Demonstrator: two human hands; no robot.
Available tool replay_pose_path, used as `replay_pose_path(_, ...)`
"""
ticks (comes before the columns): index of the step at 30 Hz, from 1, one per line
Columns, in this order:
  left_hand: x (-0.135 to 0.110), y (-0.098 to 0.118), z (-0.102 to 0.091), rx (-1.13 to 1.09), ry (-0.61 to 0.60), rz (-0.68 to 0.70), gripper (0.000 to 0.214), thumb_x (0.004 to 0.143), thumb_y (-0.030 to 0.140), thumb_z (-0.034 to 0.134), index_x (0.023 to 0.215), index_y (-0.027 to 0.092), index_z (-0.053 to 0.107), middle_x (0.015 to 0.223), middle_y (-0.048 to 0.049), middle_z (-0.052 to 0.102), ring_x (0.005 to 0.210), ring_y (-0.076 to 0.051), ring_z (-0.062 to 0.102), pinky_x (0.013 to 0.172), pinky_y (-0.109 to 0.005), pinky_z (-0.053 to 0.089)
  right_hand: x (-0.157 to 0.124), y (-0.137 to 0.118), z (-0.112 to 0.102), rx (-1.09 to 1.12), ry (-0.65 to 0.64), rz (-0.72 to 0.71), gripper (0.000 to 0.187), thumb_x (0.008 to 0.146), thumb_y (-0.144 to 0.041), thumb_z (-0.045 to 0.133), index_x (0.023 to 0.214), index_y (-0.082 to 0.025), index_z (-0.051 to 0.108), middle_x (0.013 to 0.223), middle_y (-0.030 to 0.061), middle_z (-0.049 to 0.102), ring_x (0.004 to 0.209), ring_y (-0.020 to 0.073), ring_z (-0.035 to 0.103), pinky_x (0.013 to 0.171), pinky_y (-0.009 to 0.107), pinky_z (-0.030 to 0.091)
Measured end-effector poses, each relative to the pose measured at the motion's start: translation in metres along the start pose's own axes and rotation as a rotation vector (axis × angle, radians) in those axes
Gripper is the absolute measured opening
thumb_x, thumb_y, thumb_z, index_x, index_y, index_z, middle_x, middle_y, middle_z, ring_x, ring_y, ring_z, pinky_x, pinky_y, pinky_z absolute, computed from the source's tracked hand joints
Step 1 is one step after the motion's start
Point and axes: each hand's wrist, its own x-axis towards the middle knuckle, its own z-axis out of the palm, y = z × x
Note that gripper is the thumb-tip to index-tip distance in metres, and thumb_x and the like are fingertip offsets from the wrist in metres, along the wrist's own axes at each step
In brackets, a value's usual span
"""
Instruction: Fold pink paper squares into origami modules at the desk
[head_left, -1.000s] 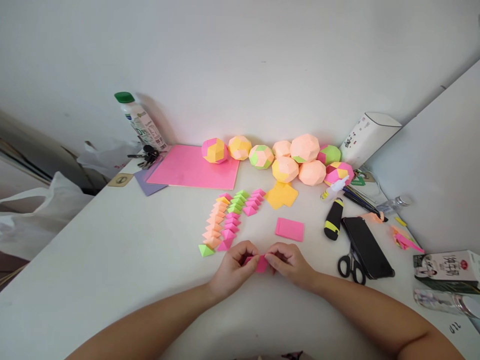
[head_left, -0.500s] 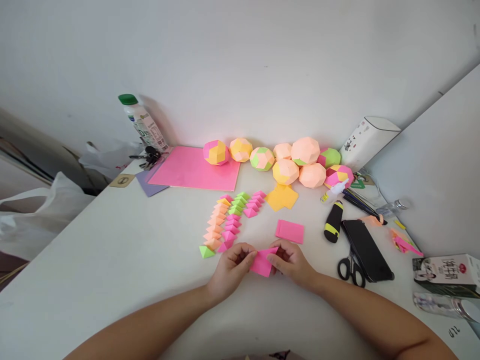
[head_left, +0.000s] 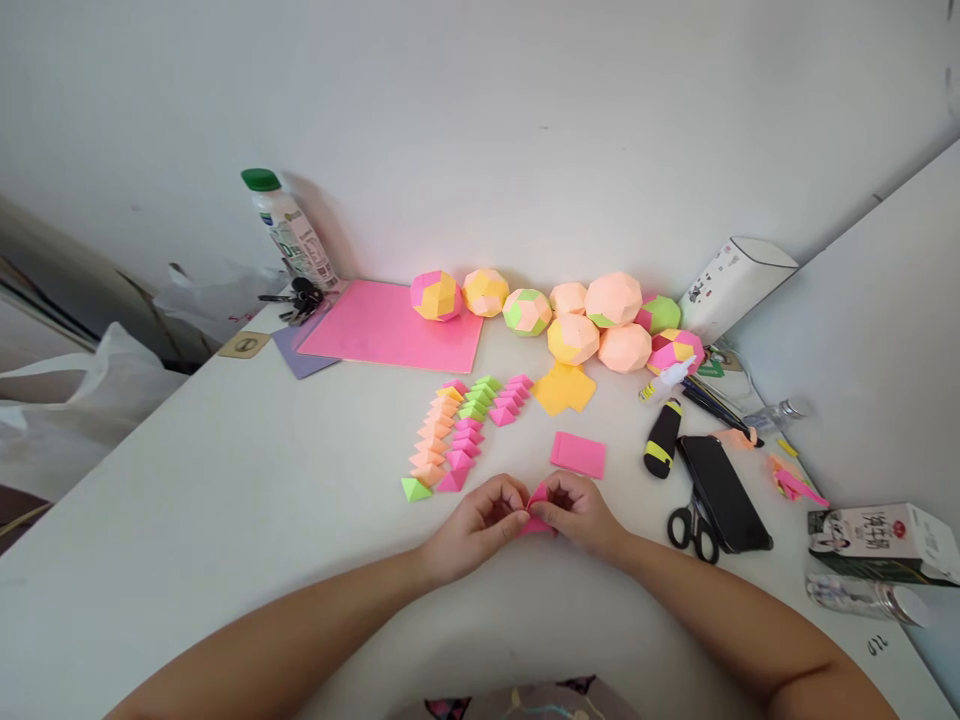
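Note:
A small pink paper piece (head_left: pixel 535 525) is held between my two hands, part of it folded up and mostly hidden by fingers. My left hand (head_left: pixel 491 520) pinches its left side with thumb and forefinger. On the other side, my right hand (head_left: pixel 574 510) grips the raised part between thumb and fingers. Just beyond the hands lies a stack of flat pink paper (head_left: pixel 578 455). Rows of folded paper units, peach (head_left: pixel 433 432), green (head_left: pixel 480 398) and pink (head_left: pixel 512 400), overlap to the left. Orange paper squares (head_left: pixel 564 389) lie farther back.
Faceted paper balls (head_left: pixel 613 300) line the wall, one over a pink sheet (head_left: pixel 390 330). Scissors (head_left: pixel 694 530), a black phone (head_left: pixel 725 493), a box cutter (head_left: pixel 663 440) and a glue bottle (head_left: pixel 667 380) lie right. A milk carton (head_left: pixel 881 540) and a jar (head_left: pixel 862 598) sit at far right.
The pink paper has gone from lying fairly flat between my hands to being folded up, with less of it showing. My hands have drawn closer together. The view has shifted slightly.

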Motion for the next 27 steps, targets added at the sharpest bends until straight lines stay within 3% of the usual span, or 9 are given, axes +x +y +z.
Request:
replay_pose_path(4,-0.001,-0.003,-0.002,0.085,-0.052,-0.022,0.034,0.086,0.039,0.060,0.110,0.021,0.046,0.093,-0.0032,0.055,0.070,-0.011,0.051,0.063,-0.026,0.042,0.000,0.000,0.000,-0.001,-0.010,-0.016,0.031,0.074,-0.039,0.073,0.070,-0.015,0.053,0.057,-0.0024,0.054,0.048,0.0076,0.046,0.046,0.020,0.035)
replay_pose_path(6,0.000,-0.004,-0.003,0.137,-0.077,0.018,0.036,0.087,0.036,0.059,0.116,0.021,0.045,0.094,-0.0041,0.055,0.069,-0.011,0.051,0.062,-0.026,0.042,-0.001,0.001,0.000,0.008,-0.023,-0.009,0.031,0.075,-0.039,0.072,0.070,-0.016,0.052,0.059,-0.0019,0.055,0.050,0.0085,0.048,0.047,0.021,0.035)
replay_pose_path(11,0.003,-0.008,-0.003,0.115,-0.092,0.171,0.018,0.084,0.032,0.062,0.095,0.019,0.056,0.105,-0.0074,0.049,0.088,-0.017,0.055,0.070,-0.029,0.046,0.000,0.000,0.001,-0.051,-0.008,0.005,0.035,0.071,-0.039,0.076,0.066,-0.016,0.050,0.057,-0.0040,0.050,0.050,0.0067,0.040,0.047,0.020,0.031)
replay_pose_path(16,0.004,-0.007,0.000,-0.007,0.020,0.096,0.022,0.078,0.030,0.071,0.080,0.017,0.052,0.095,-0.0033,0.051,0.081,-0.015,0.056,0.069,-0.029,0.047,0.001,-0.008,-0.001,-0.048,-0.074,-0.046,0.032,0.077,-0.043,0.069,0.070,-0.015,0.055,0.066,-0.0009,0.053,0.056,0.0079,0.043,0.051,0.021,0.034)
replay_pose_path(20,0.002,-0.002,0.001,-0.084,0.075,-0.022,0.027,0.077,0.037,0.070,0.079,0.016,0.054,0.078,-0.0017,0.060,0.070,-0.013,0.058,0.063,-0.027,0.047,0.001,-0.013,-0.003,-0.035,-0.101,-0.085,0.032,0.082,-0.046,0.063,0.076,-0.014,0.057,0.073,0.0014,0.056,0.062,0.0095,0.047,0.056,0.023,0.038)
replay_pose_path(27,0.002,0.003,-0.001,-0.048,0.174,-0.138,0.041,0.069,0.048,0.073,0.067,0.017,0.046,0.057,0.0052,0.054,0.048,-0.008,0.051,0.048,-0.022,0.043,-0.002,-0.009,-0.006,0.046,-0.019,0.035,0.040,0.082,-0.054,0.059,0.074,-0.017,0.045,0.056,-0.0066,0.042,0.046,0.0055,0.038,0.044,0.018,0.031)
